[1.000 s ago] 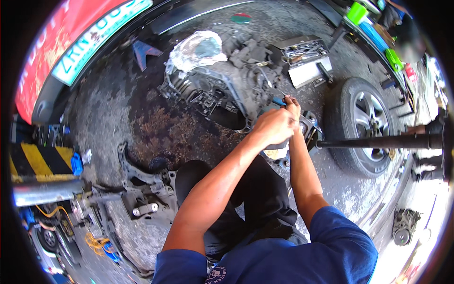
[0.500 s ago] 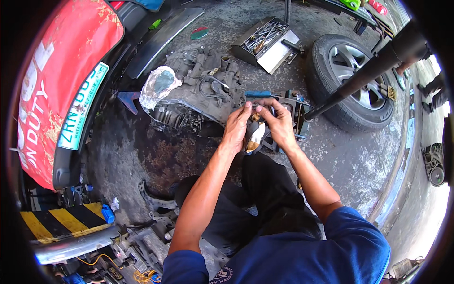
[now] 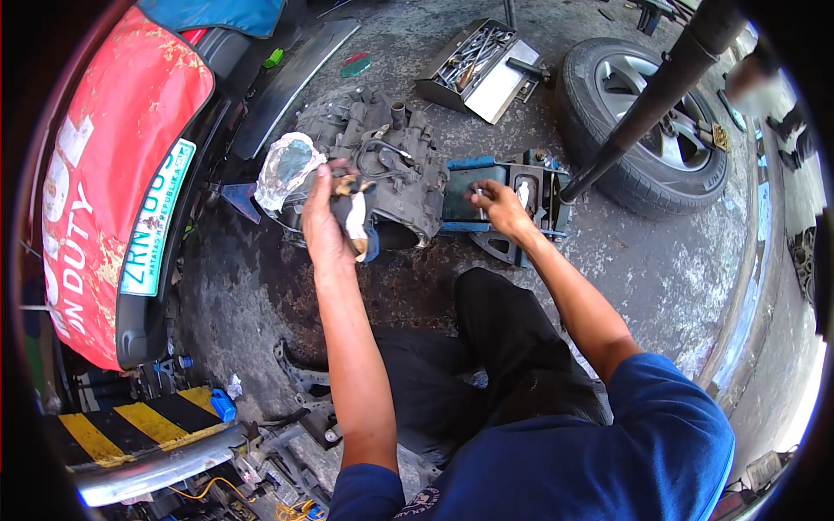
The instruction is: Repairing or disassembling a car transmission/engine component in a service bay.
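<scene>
My left hand (image 3: 324, 230) is wrapped round a stained rag (image 3: 355, 217), white with brown and dark patches, in front of the gearbox. Fingers pinched together, my right hand (image 3: 502, 210) hangs over the blue jack; a small dark thing shows at its fingertips, too small to name. The grey, grimy gearbox (image 3: 404, 178) lies on the floor ahead of me. Crumpled silvery-white wrapping with a greyish patch (image 3: 291, 169) sits at its left end. The blue floor jack (image 3: 469, 193) stands right beside the gearbox.
An open metal toolbox (image 3: 476, 65) full of wrenches stands beyond the gearbox. A wheel with its tyre (image 3: 599, 156) lies at the right, with a dark pole (image 3: 643, 113) slanting over it. A vehicle bumper under a red cover (image 3: 113, 174) is at the left. Several metal parts lie lower left.
My hands were together over the rag and have moved apart. The left has carried the rag left toward the gearbox; the right has come away from it and is over the jack.
</scene>
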Available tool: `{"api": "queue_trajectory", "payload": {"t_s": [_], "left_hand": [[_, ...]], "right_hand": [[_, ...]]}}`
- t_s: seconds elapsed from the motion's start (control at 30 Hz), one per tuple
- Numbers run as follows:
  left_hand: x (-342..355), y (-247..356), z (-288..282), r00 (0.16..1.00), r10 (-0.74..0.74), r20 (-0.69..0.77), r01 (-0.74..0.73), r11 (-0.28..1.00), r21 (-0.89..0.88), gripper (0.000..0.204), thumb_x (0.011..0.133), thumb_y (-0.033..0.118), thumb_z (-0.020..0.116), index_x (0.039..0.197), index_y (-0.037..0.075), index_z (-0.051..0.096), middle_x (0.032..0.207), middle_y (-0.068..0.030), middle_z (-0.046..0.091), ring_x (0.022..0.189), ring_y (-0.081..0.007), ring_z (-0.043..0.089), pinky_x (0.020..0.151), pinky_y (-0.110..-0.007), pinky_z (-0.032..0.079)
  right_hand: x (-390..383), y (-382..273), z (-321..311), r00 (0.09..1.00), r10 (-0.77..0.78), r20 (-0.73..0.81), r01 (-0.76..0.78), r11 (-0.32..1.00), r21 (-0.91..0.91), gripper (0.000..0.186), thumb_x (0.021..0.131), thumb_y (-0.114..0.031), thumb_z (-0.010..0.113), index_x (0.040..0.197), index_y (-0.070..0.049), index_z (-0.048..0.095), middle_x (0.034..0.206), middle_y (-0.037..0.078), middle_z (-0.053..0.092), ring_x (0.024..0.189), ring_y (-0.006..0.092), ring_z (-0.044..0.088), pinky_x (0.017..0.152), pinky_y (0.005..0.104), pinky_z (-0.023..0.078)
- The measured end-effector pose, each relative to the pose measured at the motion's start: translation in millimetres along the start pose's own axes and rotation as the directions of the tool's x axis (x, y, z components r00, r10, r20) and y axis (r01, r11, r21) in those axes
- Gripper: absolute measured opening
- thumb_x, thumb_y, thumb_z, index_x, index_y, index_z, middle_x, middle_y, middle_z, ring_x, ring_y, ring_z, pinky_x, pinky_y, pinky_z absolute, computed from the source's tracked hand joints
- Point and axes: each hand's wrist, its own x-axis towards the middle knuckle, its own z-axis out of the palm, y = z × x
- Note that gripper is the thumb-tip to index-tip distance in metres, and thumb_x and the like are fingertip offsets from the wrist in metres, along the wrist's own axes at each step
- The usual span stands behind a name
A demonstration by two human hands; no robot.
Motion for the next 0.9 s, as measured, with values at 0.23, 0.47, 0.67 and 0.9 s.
{"api": "queue_trajectory", "payload": {"t_s": [0.23, 0.47, 0.67, 0.9], "left_hand": [[6, -4, -13, 0.999, 0.017, -0.03, -0.02, 0.996, -0.091, 0.04, 0.094, 0.036, 0.063, 0.117, 0.003, 0.061, 0.098, -0.0089, 0.063, 0.083, -0.021, 0.067, 0.078, -0.038, 0.056], [1, 5, -6, 0.999, -0.008, -0.043, 0.007, 0.999, -0.036, 0.037, 0.097, 0.033, 0.06, 0.112, -0.001, 0.064, 0.094, -0.0093, 0.065, 0.083, -0.0145, 0.064, 0.072, -0.027, 0.055], [1, 9, 4, 0.999, 0.0, -0.045, -0.001, 1.0, -0.028, 0.038, 0.097, 0.034, 0.061, 0.113, 0.0, 0.064, 0.092, -0.0086, 0.066, 0.079, -0.0135, 0.064, 0.069, -0.026, 0.054], [0, 10, 8, 0.998, 0.019, -0.054, -0.018, 1.0, 0.02, 0.038, 0.096, 0.035, 0.061, 0.112, 0.0, 0.063, 0.09, -0.0081, 0.065, 0.078, -0.0129, 0.063, 0.066, -0.026, 0.055]], "right_hand": [[50, -45, 40, 0.967, -0.019, -0.252, -0.007, 0.995, -0.103, 0.039, 0.092, -0.031, 0.066, 0.107, 0.004, 0.058, 0.093, 0.023, 0.069, 0.088, 0.0332, 0.069, 0.077, 0.042, 0.051], [84, -49, 73, 0.87, -0.196, -0.452, 0.116, 0.973, -0.198, 0.041, 0.09, -0.034, 0.067, 0.1, 0.004, 0.057, 0.083, 0.025, 0.066, 0.083, 0.0407, 0.064, 0.076, 0.0458, 0.048], [96, -42, 84, 0.885, 0.046, -0.463, 0.096, 0.956, 0.277, 0.035, 0.09, -0.031, 0.07, 0.085, 0.0, 0.056, 0.07, 0.011, 0.065, 0.057, 0.0161, 0.061, 0.053, 0.0308, 0.048], [91, -46, 77, 0.914, 0.22, -0.341, -0.173, 0.971, 0.162, 0.037, 0.091, -0.032, 0.068, 0.083, 0.002, 0.057, 0.067, 0.01, 0.064, 0.051, 0.0164, 0.059, 0.048, 0.0314, 0.046]]}}
